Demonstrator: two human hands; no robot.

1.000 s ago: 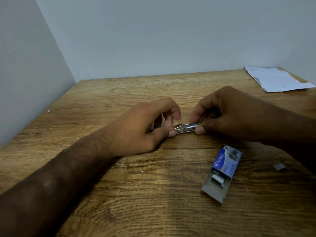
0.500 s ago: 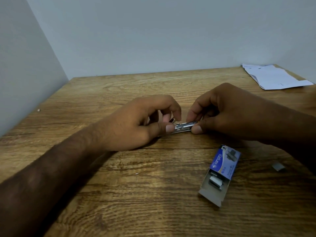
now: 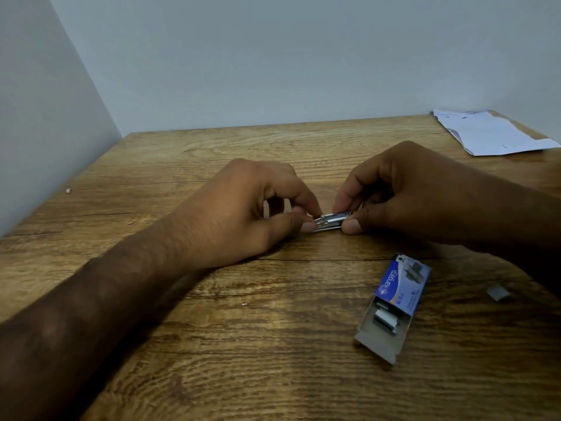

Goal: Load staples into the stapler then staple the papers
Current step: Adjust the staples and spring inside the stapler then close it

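A small silver stapler lies low over the wooden table, held between both hands. My left hand pinches its left end between thumb and fingers. My right hand pinches its right end, thumb in front and fingers behind. Most of the stapler is hidden by my fingers. A blue staple box lies slid open at the front right, with strips of staples showing in its grey tray. The white papers lie at the far right corner.
A loose strip of staples sits on the table right of the box. Pale walls close the table at the back and on the left. A tiny white speck lies near the left edge.
Both hands stay on the stapler in the same spot, fingers shifting only slightly. The view has moved a little.
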